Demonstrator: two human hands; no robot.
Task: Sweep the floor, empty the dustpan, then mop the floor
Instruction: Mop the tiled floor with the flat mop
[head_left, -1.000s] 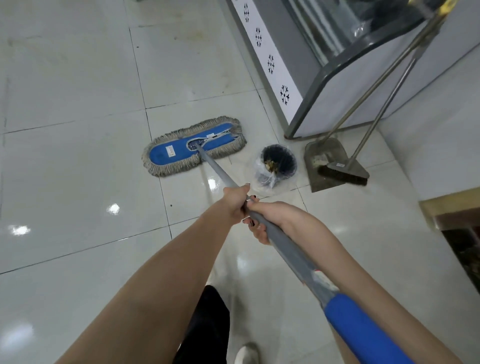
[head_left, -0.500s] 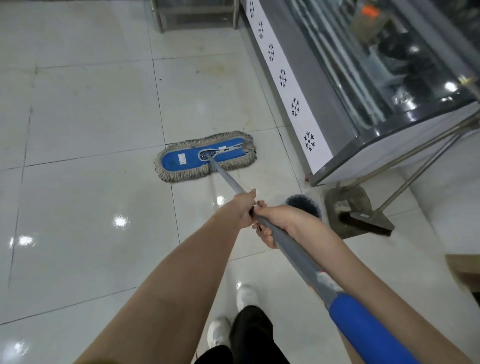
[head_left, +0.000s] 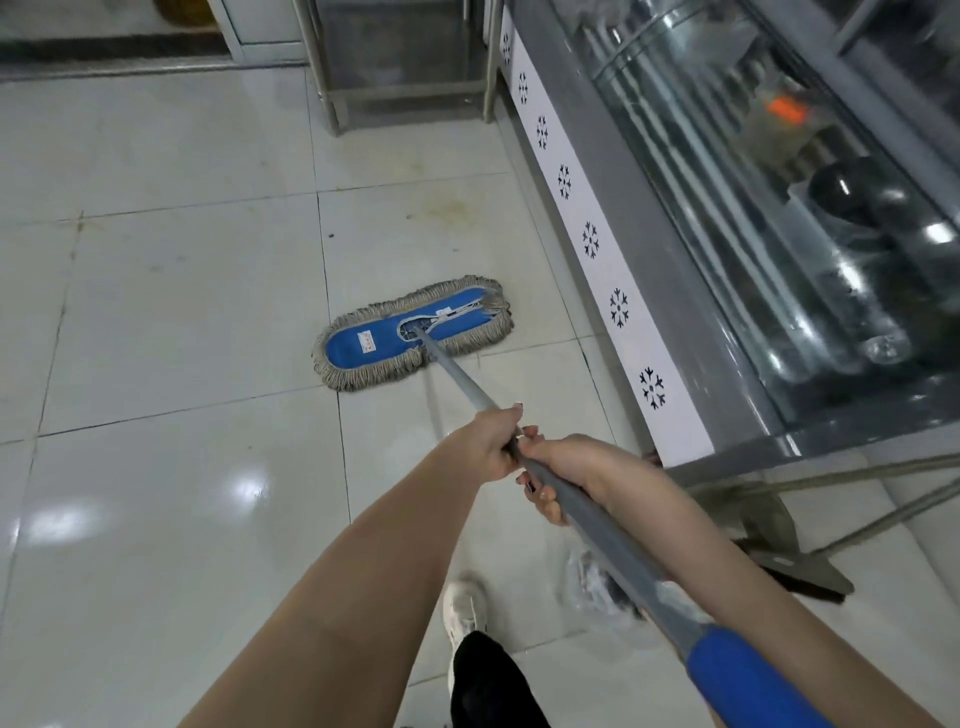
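A flat mop head (head_left: 413, 332), blue with a grey fringe, lies on the glossy white tile floor (head_left: 171, 322) ahead of me. Its grey handle (head_left: 597, 525) runs back toward me and ends in a blue grip at the lower right. My left hand (head_left: 485, 441) grips the handle higher up the shaft. Right behind it, my right hand (head_left: 566, 470) also grips the handle. The metal dustpan (head_left: 753, 512) and the broom head (head_left: 808, 574) stand at the right, by the counter's corner.
A glass display counter (head_left: 691, 291) with a snowflake-patterned base runs along the right. A small bin with a clear bag (head_left: 592, 582) sits partly behind the handle. A metal table frame (head_left: 405, 96) stands at the back. My white shoe (head_left: 465, 605) shows below.
I have stepped forward and the mop head has slid farther along the floor beside the counter. The bin, dustpan and broom have dropped toward the lower right. Both hands keep their hold.
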